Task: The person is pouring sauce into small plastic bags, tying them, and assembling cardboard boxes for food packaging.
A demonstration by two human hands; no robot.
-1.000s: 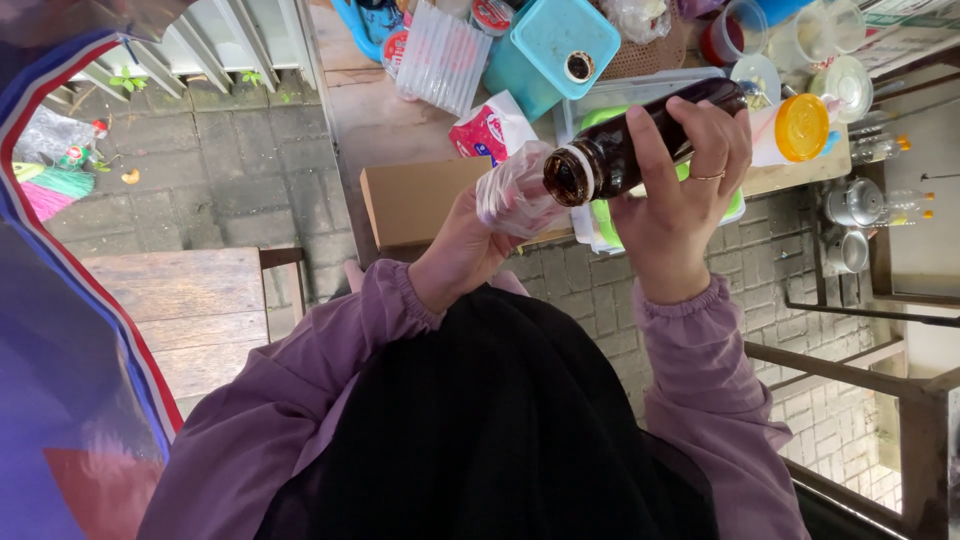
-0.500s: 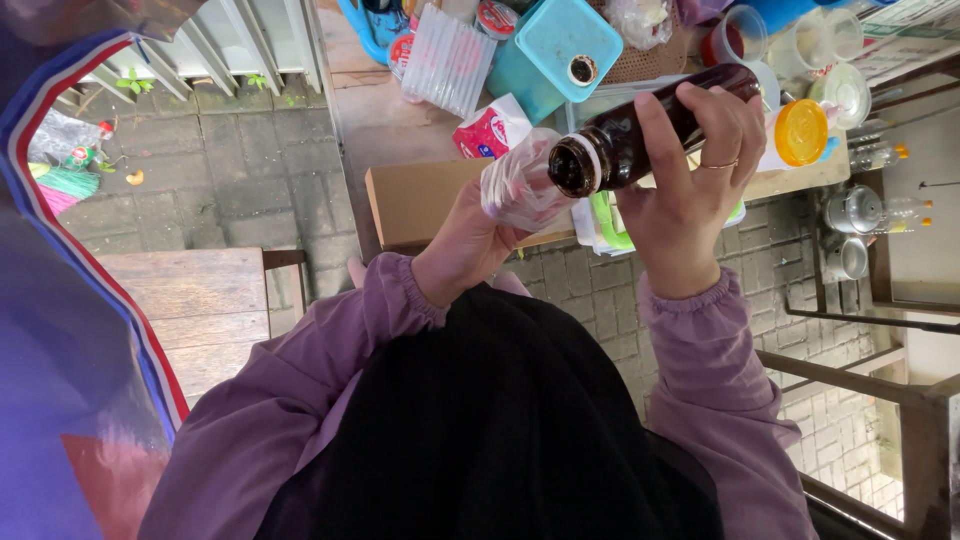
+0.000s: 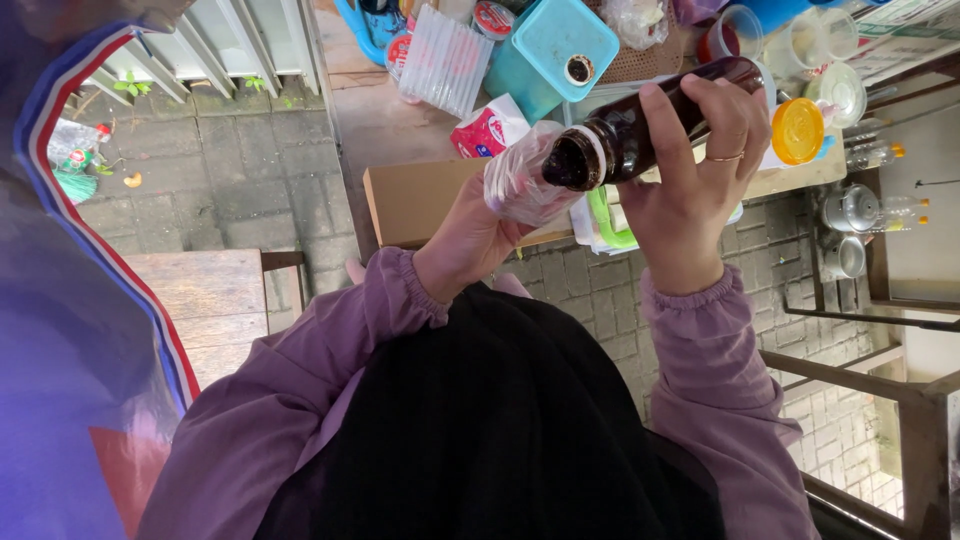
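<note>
My right hand (image 3: 690,190) is clamped around a dark bottle (image 3: 650,125), tipped with its mouth at a clear plastic cup (image 3: 520,180) gripped in my left hand (image 3: 465,235). Beneath them on the bench (image 3: 400,120) sit a cardboard box (image 3: 415,200) and a teal container (image 3: 560,45).

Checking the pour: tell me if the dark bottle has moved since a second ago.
Yes. The dark bottle has risen slightly toward the teal container.
</note>
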